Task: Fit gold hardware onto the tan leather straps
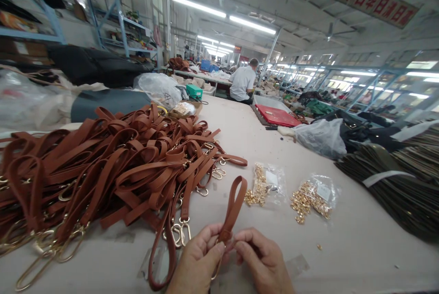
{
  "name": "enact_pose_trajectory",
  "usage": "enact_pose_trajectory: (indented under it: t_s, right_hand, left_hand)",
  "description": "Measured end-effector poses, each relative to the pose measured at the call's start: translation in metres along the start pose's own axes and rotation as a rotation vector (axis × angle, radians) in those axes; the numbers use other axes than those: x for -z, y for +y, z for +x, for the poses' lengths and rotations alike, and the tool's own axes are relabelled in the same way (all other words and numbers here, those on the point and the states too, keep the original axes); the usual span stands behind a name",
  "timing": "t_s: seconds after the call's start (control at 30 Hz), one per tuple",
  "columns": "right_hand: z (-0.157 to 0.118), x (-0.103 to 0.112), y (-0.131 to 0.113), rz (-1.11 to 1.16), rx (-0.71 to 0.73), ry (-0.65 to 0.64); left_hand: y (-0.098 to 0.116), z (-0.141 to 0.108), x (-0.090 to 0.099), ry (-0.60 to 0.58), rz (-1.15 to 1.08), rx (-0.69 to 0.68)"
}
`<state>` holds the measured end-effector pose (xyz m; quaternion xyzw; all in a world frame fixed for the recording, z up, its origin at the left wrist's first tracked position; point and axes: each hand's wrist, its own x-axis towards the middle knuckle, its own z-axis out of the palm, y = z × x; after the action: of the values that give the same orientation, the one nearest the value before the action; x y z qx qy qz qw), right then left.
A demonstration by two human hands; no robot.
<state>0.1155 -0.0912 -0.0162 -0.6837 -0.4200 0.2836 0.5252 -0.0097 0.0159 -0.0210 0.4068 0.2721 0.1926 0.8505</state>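
My left hand [199,259] and my right hand [262,259] meet at the bottom centre of the table, both pinching the lower end of a brown leather strap [235,205]. The strap stands up from my fingers as a narrow loop. A gold metal ring hangs at its base between my hands, partly hidden by my fingers. To the left lies a big heap of the same brown straps [113,170] with gold clasps [180,233].
Two clear plastic bags of small gold fittings [262,186] [310,200] lie just beyond my hands. Dark stacked material [404,179] fills the right edge. A red tray [277,115] and a grey bag [320,136] sit farther back. A person in white [242,83] sits far off.
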Motion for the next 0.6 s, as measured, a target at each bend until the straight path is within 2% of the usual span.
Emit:
enact_pose_trajectory:
  t_s: [0.07,0.17,0.27,0.47,0.6]
  right_hand:
    - [-0.003,-0.008,0.001,0.127,-0.027,-0.001]
    - [-0.004,-0.015,0.003,0.196,-0.047,0.010]
    - [-0.005,-0.013,0.005,0.200,-0.066,0.053]
    - [-0.007,-0.003,0.009,0.120,-0.035,-0.025]
    - [-0.012,-0.006,0.008,0.119,0.000,0.079]
  left_hand:
    - [-0.001,-0.001,-0.002,-0.037,0.006,-0.015]
    - [-0.001,-0.003,-0.005,-0.055,0.066,-0.033]
    - [0.000,-0.005,-0.005,-0.082,0.127,-0.046]
    - [-0.001,-0.006,-0.005,-0.091,0.308,-0.124]
    - [0.000,-0.012,-0.007,-0.058,0.485,-0.184]
